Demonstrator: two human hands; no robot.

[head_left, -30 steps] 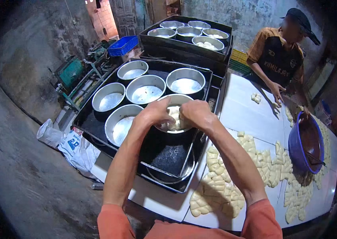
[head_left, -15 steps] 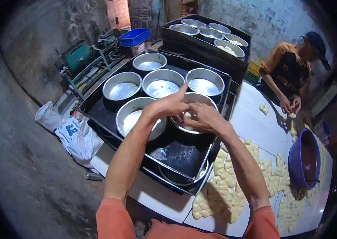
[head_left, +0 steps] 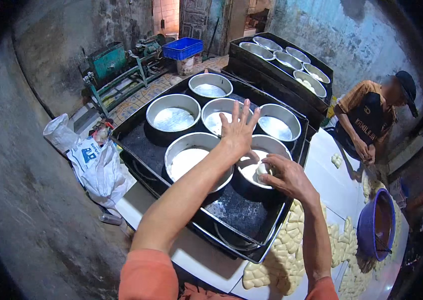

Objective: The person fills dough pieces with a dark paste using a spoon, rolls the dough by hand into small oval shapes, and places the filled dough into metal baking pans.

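My left hand (head_left: pixel 238 132) is spread open over the round metal pans, its fingers pointing away from me. Its wrist hangs between the near-left pan (head_left: pixel 170 150) and the near-right pan (head_left: pixel 277 145). Over the near-right pan, my right hand (head_left: pixel 291 176) has its thumb and fingers around a pale dough ball (head_left: pixel 262 170). Part of that pan's inside is hidden by my hands. Several more pans, such as the far one (head_left: pixel 210 77), stand on the same black tray (head_left: pixel 241 212). Cut dough pieces (head_left: pixel 287 240) cover the table close to my right forearm.
Behind is a second black tray (head_left: pixel 251 65) of pans, some holding dough. To the right, a person (head_left: pixel 371 117) handles something small beside a purple basin (head_left: pixel 366 225). White sacks (head_left: pixel 99 175) lie left of my tray. A green machine (head_left: pixel 109 62) and blue crate (head_left: pixel 183 48) stand farther back.
My left hand has come away from the right one, fingers now spread. My right hand stays at the near-right pan, with the dough ball now plainer to see. The view has shifted.
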